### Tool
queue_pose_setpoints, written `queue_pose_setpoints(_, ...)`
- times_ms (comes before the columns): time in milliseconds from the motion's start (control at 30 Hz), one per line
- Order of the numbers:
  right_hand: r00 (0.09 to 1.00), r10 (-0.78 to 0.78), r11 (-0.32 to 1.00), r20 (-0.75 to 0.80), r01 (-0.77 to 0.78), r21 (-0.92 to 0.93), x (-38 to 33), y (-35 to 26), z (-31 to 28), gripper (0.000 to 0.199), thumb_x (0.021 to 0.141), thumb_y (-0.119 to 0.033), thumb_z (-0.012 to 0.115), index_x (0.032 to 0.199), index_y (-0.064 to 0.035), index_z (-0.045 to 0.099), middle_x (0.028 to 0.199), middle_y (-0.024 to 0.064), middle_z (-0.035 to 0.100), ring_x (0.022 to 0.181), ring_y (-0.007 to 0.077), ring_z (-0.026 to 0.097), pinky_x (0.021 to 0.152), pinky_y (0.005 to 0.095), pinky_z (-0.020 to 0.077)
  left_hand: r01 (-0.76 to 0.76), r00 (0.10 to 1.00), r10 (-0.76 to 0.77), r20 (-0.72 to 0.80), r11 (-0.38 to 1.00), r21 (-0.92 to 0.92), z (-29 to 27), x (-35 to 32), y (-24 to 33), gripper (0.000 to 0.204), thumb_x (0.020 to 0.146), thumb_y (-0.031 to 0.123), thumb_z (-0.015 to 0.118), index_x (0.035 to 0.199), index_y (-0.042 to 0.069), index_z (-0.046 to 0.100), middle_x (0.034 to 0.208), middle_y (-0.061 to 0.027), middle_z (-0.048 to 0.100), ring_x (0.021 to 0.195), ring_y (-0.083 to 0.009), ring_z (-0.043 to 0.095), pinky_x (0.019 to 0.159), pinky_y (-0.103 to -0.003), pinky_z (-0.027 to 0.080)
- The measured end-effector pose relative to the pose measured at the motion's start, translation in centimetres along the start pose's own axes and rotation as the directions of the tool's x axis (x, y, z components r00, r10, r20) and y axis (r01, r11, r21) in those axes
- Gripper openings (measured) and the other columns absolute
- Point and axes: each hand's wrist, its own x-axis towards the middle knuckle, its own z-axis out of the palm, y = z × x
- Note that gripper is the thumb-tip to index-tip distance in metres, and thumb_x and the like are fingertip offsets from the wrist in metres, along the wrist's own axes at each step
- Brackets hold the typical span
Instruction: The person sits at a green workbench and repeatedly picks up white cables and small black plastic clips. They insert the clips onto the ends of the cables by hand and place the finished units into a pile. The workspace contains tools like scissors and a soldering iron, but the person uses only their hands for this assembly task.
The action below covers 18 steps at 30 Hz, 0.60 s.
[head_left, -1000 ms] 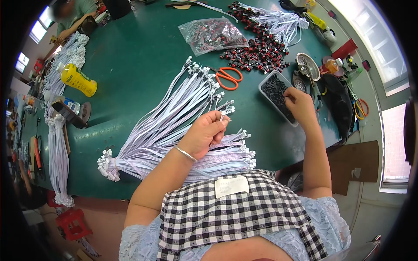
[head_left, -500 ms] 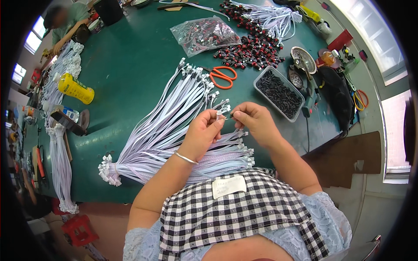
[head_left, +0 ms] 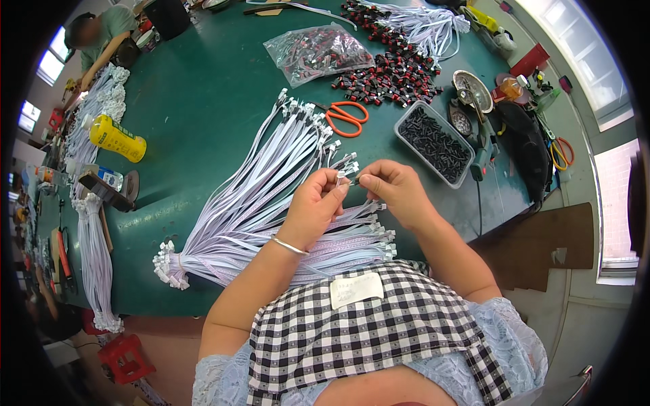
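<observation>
My left hand (head_left: 315, 204) is closed in a pinch on the end of a white flat cable, whose small white connector (head_left: 342, 175) shows above the fingertips. Right beside it, my right hand (head_left: 399, 193) has thumb and forefinger pressed together on a small dark piece (head_left: 355, 181), like a short black tube; the fingers partly cover it. The two sets of fingertips almost meet. Beneath my hands a large bundle of white flat cables (head_left: 237, 210) fans out, tied near its left end, with connectors on the loose ends.
Orange-handled scissors (head_left: 347, 119) lie beyond my hands. At right stands a clear plastic box (head_left: 466, 177) of short black tubes. Farther back are a pile of black-and-red parts (head_left: 399, 78) and a plastic bag (head_left: 315, 54). A yellow bottle (head_left: 116, 138) stands left; a co-worker (head_left: 105, 34) sits far left.
My right fingertips have shifted very slightly, and the dark piece shows a little more between the hands. My left hand stays in place with the cable.
</observation>
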Motion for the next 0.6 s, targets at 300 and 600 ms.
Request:
queue_pose_setpoints(300, 1.000, -0.005, 1.000, -0.020, 0.005, -0.004, -0.04, 0.25, 0.41, 0.016, 0.086, -0.016, 0.065, 0.092, -0.0005, 0.063, 0.077, 0.0007, 0.060, 0.064, 0.0063, 0.052, 0.057, 0.0189, 0.0412, -0.046, 0.999, 0.046, -0.004, 0.998, 0.052, -0.15, 0.13, -0.26, 0.010, 0.090, 0.010, 0.056, 0.098, 0.004, 0.055, 0.074, 0.0015, 0.053, 0.058, -0.0043, 0.047, 0.050, -0.017, 0.037)
queue_pose_setpoints(600, 0.999, -0.038, 0.999, 0.032, 0.039, -0.025, -0.16, 0.53, 0.25, 0.018, 0.087, -0.018, 0.065, 0.092, -0.0006, 0.063, 0.077, -0.0001, 0.060, 0.064, 0.0062, 0.052, 0.056, 0.0194, 0.0411, -0.043, 0.999, 0.043, 0.007, 0.997, 0.057, -0.01, -0.04, -0.19, 0.012, 0.090, 0.010, 0.057, 0.099, 0.003, 0.056, 0.075, 0.0008, 0.054, 0.060, -0.0051, 0.049, 0.053, -0.018, 0.039)
